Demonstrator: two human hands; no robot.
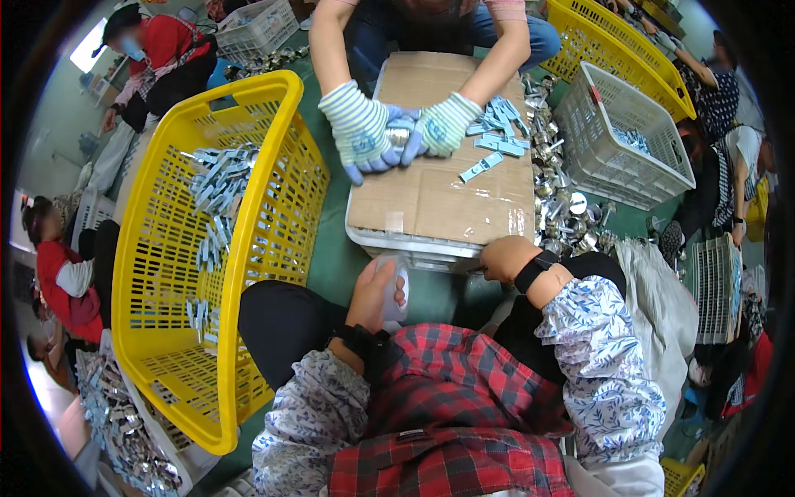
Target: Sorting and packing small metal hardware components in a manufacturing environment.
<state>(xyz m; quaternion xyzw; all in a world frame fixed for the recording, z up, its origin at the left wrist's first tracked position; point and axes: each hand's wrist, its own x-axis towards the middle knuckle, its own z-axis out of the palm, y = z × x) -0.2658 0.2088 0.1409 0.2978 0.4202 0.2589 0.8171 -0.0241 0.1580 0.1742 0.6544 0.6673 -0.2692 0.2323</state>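
My left hand (370, 293) is closed round a white round thing (396, 291) that looks like a roll, held above my lap. My right hand (507, 258) is at the near right edge of the cardboard sheet (447, 195), fingers curled downward; whatever they hold is hidden. The cardboard lies on a light plastic crate (431, 258). Across from me, a person in striped gloves (356, 124) grips a silver metal part (399, 135) with both hands. Beside those gloves lie several blue-and-silver flat strips (499, 128), one of them apart (481, 166).
A yellow basket (286, 190) with blue strips stands at my left. Shiny metal parts (575, 207) are heaped right of the cardboard, near a grey-white crate (629, 170) and a white sack (654, 290). Another yellow basket (613, 54) stands behind. Other people sit on both sides.
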